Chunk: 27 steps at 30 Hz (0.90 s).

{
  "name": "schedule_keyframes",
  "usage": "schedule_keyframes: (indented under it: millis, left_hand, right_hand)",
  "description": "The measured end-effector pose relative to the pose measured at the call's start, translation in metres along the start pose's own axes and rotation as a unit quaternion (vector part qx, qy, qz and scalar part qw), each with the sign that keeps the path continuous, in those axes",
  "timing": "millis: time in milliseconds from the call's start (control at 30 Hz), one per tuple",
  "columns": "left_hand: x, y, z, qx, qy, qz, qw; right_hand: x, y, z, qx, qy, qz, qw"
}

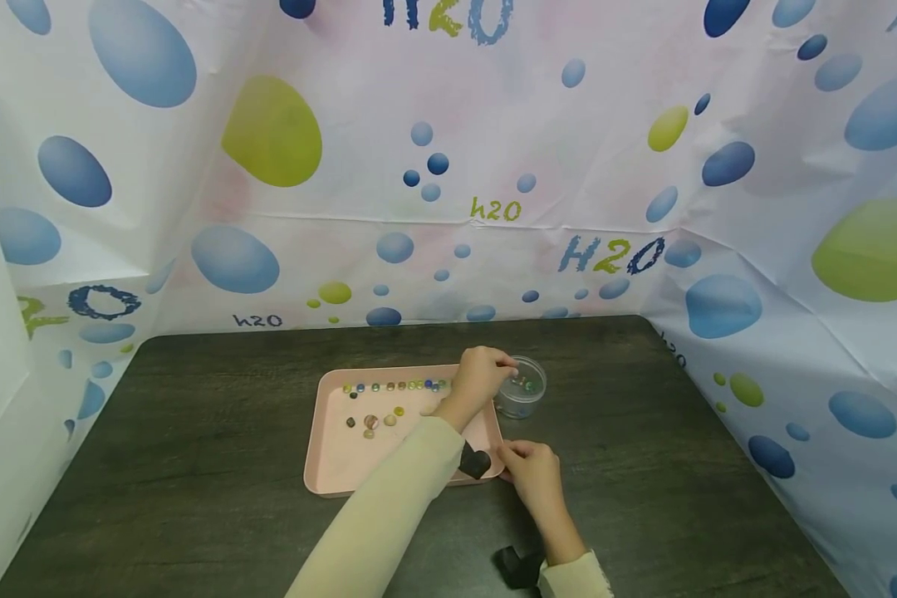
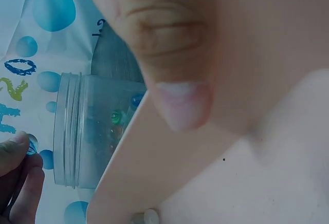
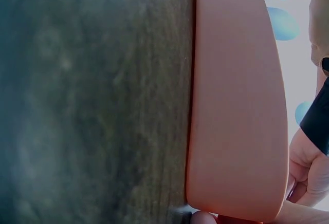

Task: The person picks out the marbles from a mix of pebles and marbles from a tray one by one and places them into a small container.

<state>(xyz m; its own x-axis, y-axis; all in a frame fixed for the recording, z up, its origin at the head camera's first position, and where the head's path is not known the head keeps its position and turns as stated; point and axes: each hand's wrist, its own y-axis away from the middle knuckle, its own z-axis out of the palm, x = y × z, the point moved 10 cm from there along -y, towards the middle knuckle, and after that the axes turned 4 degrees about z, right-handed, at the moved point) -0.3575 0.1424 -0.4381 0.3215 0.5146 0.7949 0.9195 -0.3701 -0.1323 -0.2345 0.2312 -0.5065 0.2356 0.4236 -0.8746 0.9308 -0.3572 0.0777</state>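
Observation:
My left hand (image 1: 482, 382) reaches across the tray to the clear round jar (image 1: 519, 409), fingertips above its open mouth. In the left wrist view, the left fingers (image 2: 28, 188) pinch a small glass marble (image 2: 33, 145), clear with blue streaks. Through the jar wall (image 2: 67, 131) several marbles show, among them a green marble (image 2: 116, 117). At the near right corner of the pink tray (image 1: 329, 465), my right hand (image 1: 540, 477) grips the rim; its thumb (image 2: 182, 103) looms large in the left wrist view. Part of the tray is hidden by the left arm.
A row of glass marbles (image 1: 391, 386) runs along the tray's far side. Several loose stones and marbles (image 1: 371, 422) lie in the tray's middle. Everything stands on a dark wooden table (image 1: 194, 465), with a bubble-printed sheet (image 1: 344, 183) behind it. Black straps circle both wrists.

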Motion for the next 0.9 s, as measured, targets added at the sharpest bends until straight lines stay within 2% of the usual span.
schedule_keyframes:
  millis: [267,467,700,900]
  left_hand:
    - [-0.002,0.000,0.005,-0.010,0.005,-0.012,0.9999]
    - [-0.001,0.001,0.005,-0.006,0.008,-0.008,0.9999]
    - [0.000,0.004,-0.005,0.018,0.010,0.015,0.9997]
    - [-0.013,0.006,-0.018,0.041,0.012,0.013,0.9990]
  right_hand:
    - [0.003,0.000,0.001,0.000,0.002,0.002,1.000]
    - [0.004,0.000,0.002,-0.007,-0.006,0.010,1.000]
    - [0.002,0.001,0.002,0.000,0.005,0.000,1.000]
    - [0.001,0.001,0.001,0.001,-0.002,-0.001,1.000]
